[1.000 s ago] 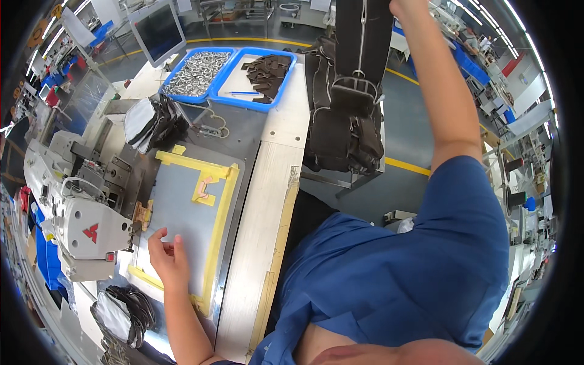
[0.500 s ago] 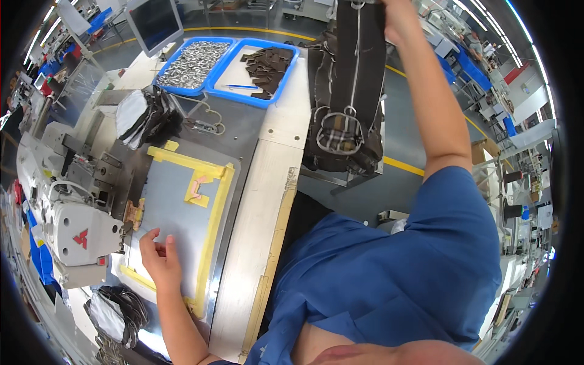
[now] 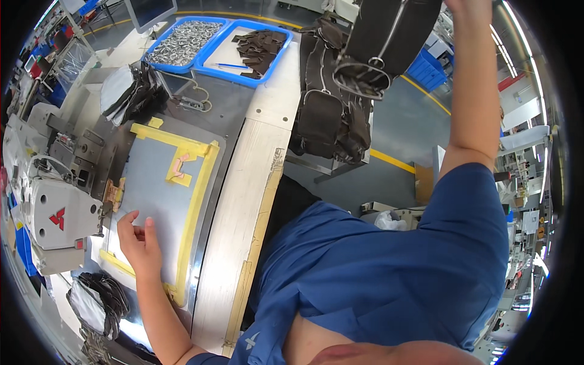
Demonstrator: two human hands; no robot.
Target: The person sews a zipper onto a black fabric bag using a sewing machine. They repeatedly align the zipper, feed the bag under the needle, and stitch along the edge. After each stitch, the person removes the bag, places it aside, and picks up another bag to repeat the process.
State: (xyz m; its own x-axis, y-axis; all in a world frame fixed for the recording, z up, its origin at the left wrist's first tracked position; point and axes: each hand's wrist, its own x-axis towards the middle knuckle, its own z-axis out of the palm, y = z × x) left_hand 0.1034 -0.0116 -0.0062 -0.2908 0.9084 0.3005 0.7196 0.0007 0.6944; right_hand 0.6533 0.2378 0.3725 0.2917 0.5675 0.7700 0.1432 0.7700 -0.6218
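My left hand (image 3: 139, 242), fingers loosely curled and apart, holds nothing over the grey plate (image 3: 158, 213) edged with yellow tape, beside the white sewing machine (image 3: 52, 213). Raised at the top right, my right hand (image 3: 465, 13) grips a dark fabric bag (image 3: 395, 33) with a long zipper, its fingers partly cut off by the frame. This bag hangs above a pile of similar dark bags (image 3: 322, 121) on a stand right of the table.
Blue trays of metal hooks (image 3: 179, 42) and dark fabric pieces (image 3: 255, 45) sit at the back of the table (image 3: 225, 243), near a monitor (image 3: 149, 9). Dark and white fabric stacks (image 3: 118, 91) lie beside the machine. Blue crates (image 3: 426, 70) stand across the aisle.
My right hand has moved right with the bag, lifting its lower end clear of much of the pile. My left hand keeps its loose curl over the plate as the view shifts.
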